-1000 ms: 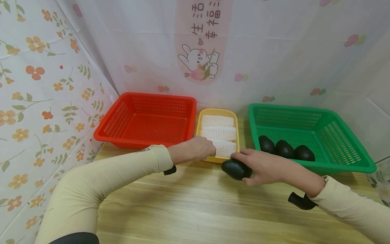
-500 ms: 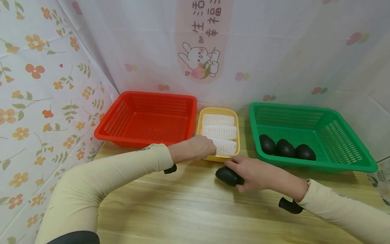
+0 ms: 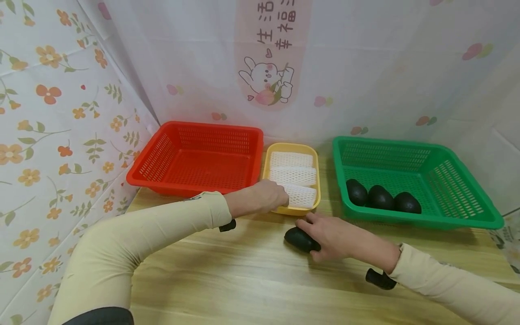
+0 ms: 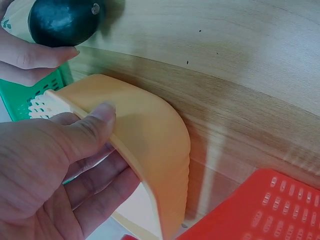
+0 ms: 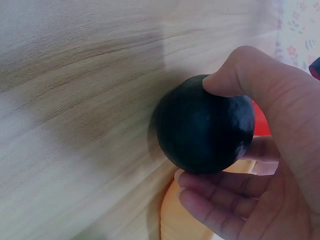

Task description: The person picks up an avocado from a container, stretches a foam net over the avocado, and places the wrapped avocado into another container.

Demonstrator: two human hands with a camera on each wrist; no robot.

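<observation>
A dark avocado (image 3: 302, 239) lies low at the table in front of the yellow tray (image 3: 298, 211), gripped by my right hand (image 3: 335, 237). In the right wrist view, the thumb is on top of the avocado (image 5: 202, 127) and the fingers bend beneath it. My left hand (image 3: 260, 198) holds the near-left rim of the tray. The left wrist view shows its thumb across the outer wall (image 4: 145, 117) and its fingers inside. Several white foam nets (image 3: 293, 176) lie in the tray, the nearest beside the left fingertips.
A red basket (image 3: 195, 187) with no fruit visible stands at the left. At the right, a green basket (image 3: 459, 187) holds 3 avocados (image 3: 380, 197) along its near side. Patterned cloth (image 3: 203, 67) hangs behind and at the left.
My right hand has brought the avocado to the left and nearer to me, away from the tray's rim and lower toward the table. The left hand stays in place at the tray.
</observation>
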